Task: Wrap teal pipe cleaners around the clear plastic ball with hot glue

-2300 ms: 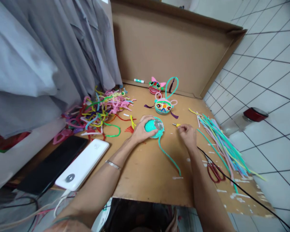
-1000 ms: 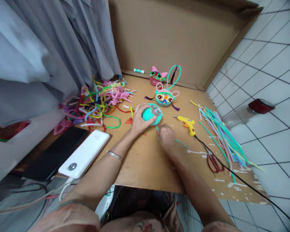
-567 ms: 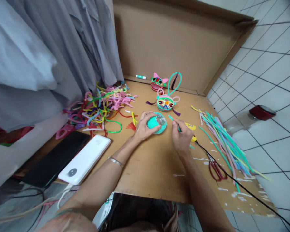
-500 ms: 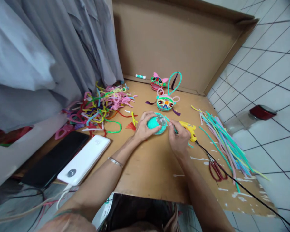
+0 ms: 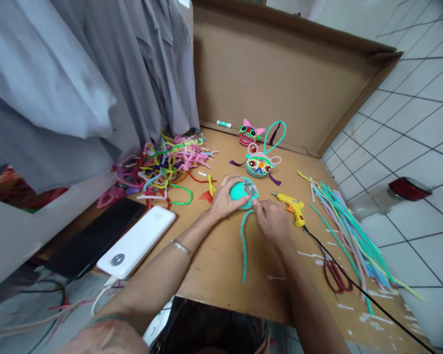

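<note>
Gripping left hand point(image 5: 223, 197): curled around a round, turquoise, fuzzy-wound ball point(image 5: 237, 193)
Right hand point(image 5: 271, 219): at its edge — cannot tell what is pinched
Thin turquoise fuzzy strand point(image 5: 245, 250): curving below

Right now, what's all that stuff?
Round piece: one, turquoise, middle
Strand: one, turquoise, front
Animal heads: two, multicoloured, back
Tube: one, green-white, back
Tassel: one, orange, middle
Glue gun: one, yellow, right
Scissors: one, red handles, right
Stems: many, mixed, both sides
Jar: one, red lid, right
Power bank: one, white, left
Slab: one, black, left
Cloth: one, grey, left
Cardboard: one, brown, back
Table: one, brown, underneath
Left hand: one, holding round piece
Right hand: one, beside round piece
</note>
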Available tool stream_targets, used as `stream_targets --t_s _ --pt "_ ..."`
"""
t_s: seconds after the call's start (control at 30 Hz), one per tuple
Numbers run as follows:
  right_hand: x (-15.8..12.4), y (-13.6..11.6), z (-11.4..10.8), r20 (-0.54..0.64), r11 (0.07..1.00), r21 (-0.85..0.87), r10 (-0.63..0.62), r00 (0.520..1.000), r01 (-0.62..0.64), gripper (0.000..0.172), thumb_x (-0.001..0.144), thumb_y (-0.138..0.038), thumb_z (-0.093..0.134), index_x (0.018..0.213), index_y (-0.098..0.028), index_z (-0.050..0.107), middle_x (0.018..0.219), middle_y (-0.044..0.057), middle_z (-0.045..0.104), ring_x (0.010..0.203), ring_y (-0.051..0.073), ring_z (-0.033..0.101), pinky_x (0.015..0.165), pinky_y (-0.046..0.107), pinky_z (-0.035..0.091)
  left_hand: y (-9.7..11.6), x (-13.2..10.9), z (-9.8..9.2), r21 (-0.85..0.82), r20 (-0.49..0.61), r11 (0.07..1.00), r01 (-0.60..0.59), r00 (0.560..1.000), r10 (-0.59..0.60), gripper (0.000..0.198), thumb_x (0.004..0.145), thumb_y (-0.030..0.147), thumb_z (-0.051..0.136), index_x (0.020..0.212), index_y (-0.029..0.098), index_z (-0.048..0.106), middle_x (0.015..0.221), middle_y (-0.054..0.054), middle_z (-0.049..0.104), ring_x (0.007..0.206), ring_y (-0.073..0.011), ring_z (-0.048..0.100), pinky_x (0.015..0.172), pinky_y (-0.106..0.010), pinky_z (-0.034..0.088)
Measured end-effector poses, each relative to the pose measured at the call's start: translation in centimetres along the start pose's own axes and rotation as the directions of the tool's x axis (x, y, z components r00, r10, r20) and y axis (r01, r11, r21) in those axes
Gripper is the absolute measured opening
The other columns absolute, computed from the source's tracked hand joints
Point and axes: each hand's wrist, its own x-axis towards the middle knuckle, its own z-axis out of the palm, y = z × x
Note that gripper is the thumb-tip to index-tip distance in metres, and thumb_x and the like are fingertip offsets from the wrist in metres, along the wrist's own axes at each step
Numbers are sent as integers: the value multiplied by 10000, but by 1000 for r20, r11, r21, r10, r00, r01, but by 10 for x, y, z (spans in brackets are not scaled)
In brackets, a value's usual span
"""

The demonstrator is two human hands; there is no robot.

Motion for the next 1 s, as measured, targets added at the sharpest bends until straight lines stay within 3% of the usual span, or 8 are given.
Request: stream_targets --t_s 0.07,0.13,0.23,0.33,0.43,0.77,0.9,1.0 --pt "4 17 0 -236 999 18 51 970 -48 435 1000 -338 352 831 -161 712 911 125 728 870 222 656 725 291 397 0 0 1 -1 9 1000 2 1000 -2 511 743 418 766 1183 202 623 1315 -126 606 1234 -284 595 1065 -474 489" --pt "10 37 -3 -376 977 -5 195 906 -212 367 968 -316 396 957 -126 710 995 156 717 926 249 651 771 316 418 0 0 1 -6 18 1000 5 1000 -5 511 748 423 762 1189 207 620 1322 -122 620 1251 -288 593 1075 -475 485" --pt "20 64 -11 -246 884 -156 397 884 -440 466 940 -433 474 1051 -40 700 1038 246 698 948 321 667 775 377 455 1 1 3 -8 44 1000 1 999 0 506 755 430 754 1190 210 621 1330 -122 629 1264 -293 591 1080 -478 485" --pt "30 79 -17 -21 808 -255 545 838 -532 607 937 -564 459 1059 -29 720 1054 283 700 994 375 686 796 430 498 1 1 4 -16 55 1000 -15 998 15 503 750 430 752 1185 211 623 1333 -121 630 1270 -294 588 1083 -483 482" --pt "36 83 -14 70 792 -294 576 814 -535 621 883 -613 542 1067 -51 732 1062 275 712 1055 378 684 836 436 524 1 1 5 -26 42 1000 -8 999 9 502 741 429 754 1173 208 627 1333 -123 628 1257 -292 593 1073 -478 487" --pt "28 101 12 -28 774 -130 622 783 -619 500 825 -511 586 1053 -92 739 1081 224 738 1042 356 703 818 384 527 0 3 10 -20 -8 1000 14 1000 -14 487 727 422 760 1144 210 625 1283 -105 644 1204 -279 616 1043 -468 506" --pt "26 107 9 -207 784 95 619 758 -614 433 762 -466 625 1019 -129 717 1005 207 747 919 342 703 743 385 516 1 5 15 -46 18 999 4 1000 -4 476 727 393 764 1145 211 625 1278 -98 647 1202 -272 617 1044 -461 506" --pt "26 100 3 -458 843 288 537 708 -453 451 742 -462 602 1028 -120 665 932 168 729 837 303 679 733 381 508 2 6 16 -61 24 998 4 1000 -3 480 727 405 768 1145 213 630 1268 -98 650 1207 -271 612 1050 -463 500"
